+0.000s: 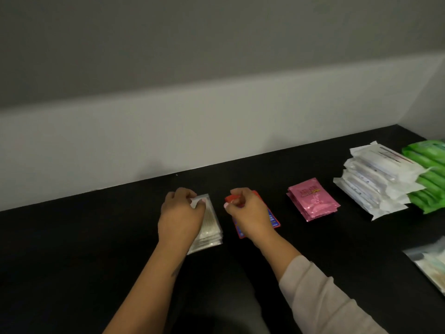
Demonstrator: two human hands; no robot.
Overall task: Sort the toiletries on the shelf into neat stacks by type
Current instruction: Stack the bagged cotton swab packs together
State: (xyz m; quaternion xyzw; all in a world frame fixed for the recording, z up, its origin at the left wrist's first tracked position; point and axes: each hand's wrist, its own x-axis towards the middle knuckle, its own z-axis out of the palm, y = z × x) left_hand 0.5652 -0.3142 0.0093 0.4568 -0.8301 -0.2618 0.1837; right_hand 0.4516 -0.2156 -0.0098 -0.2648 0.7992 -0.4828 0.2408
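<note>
Pale sleeve [320,295] at lower right; clear bag [431,266] cut off by right edge, contents blurred; centre frame, left hand [179,216] curled on clear packet stack [209,227], fingers pinching top corner; right hand [248,213] pinching red packet [255,218], mostly hidden beneath it; further right on black shelf [96,237]: pink sachets [313,200], white packs [375,179], green packs [428,174] partly cut off.
</note>
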